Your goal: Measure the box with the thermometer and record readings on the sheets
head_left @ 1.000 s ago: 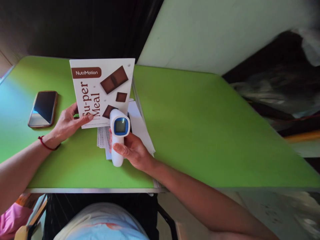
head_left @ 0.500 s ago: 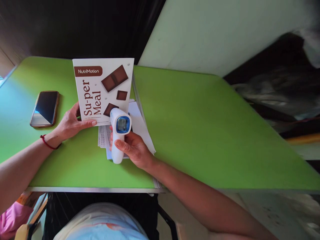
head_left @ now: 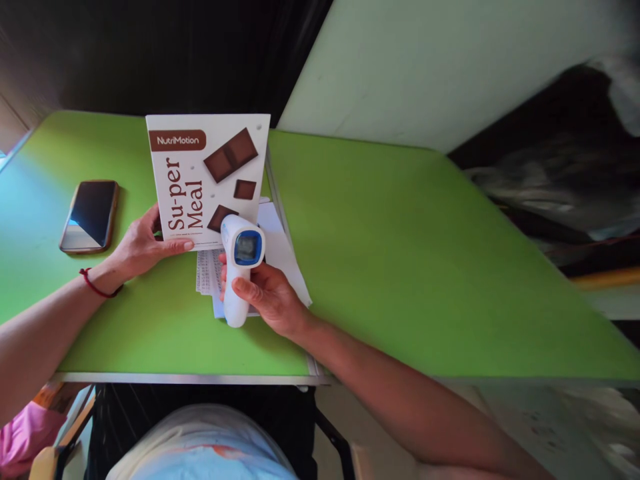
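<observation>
My left hand grips the lower left corner of a white box printed "NutriMotion Su-per Meal" with chocolate pieces, thumb along its bottom edge. The box is held up, its printed face toward me. In my right hand is a white infrared thermometer, fingers wrapped round its handle. Its blue-framed screen, now dark, faces me, and its head points at the box, covering the lower right corner. Whether the two touch, I cannot tell. Behind them, papers lie on the table, partly hidden.
A smartphone lies face up on the green table, left of the box. A dark panel and a pale wall stand behind the table. Dark, bundled material sits at the right. A seam runs across the tabletop.
The thermometer's screen has gone from lit to dark. Both hands keep their grips, and the box and thermometer stay almost in the same place.
</observation>
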The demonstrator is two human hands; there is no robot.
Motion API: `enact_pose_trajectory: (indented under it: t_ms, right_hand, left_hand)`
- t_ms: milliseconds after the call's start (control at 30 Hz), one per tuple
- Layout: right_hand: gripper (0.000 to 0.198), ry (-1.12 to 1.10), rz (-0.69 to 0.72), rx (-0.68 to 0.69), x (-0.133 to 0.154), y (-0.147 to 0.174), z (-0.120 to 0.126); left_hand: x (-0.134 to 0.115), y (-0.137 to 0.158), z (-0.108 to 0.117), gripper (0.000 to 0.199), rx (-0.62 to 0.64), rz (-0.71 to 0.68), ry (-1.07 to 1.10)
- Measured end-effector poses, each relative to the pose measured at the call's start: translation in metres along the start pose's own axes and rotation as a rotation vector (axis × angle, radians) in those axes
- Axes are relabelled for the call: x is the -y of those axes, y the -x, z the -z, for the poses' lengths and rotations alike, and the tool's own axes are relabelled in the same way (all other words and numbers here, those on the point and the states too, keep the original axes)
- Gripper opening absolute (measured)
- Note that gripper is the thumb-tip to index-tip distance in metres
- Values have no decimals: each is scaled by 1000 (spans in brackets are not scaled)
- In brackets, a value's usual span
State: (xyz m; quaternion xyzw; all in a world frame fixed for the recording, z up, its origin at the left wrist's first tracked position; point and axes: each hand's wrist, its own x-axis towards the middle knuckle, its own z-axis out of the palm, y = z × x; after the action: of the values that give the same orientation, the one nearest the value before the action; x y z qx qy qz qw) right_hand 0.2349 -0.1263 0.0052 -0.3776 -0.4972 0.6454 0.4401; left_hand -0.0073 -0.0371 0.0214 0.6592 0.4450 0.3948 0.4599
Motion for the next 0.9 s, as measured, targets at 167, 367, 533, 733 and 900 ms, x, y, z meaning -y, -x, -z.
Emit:
enact_pose_trajectory:
  t_ms: [167, 367, 533, 733, 900]
  right_hand:
    - [55, 11, 13, 17, 0, -1, 1]
    - [52, -7, 25, 31, 0, -2, 0]
    - [53, 5, 20, 18, 2, -1, 0]
    - [51, 58, 58, 12, 5, -1, 2]
    - [44, 221, 143, -17, 14, 1, 13]
  left_hand:
    - [-2, 1, 1, 73, 16, 21, -45]
    - [-2, 2, 2, 75, 9, 38, -62]
    - [-5, 2, -2, 76, -8, 68, 76]
    - [-8, 5, -4, 81, -69, 136, 136]
    - [-2, 2, 0, 79, -122, 51, 121]
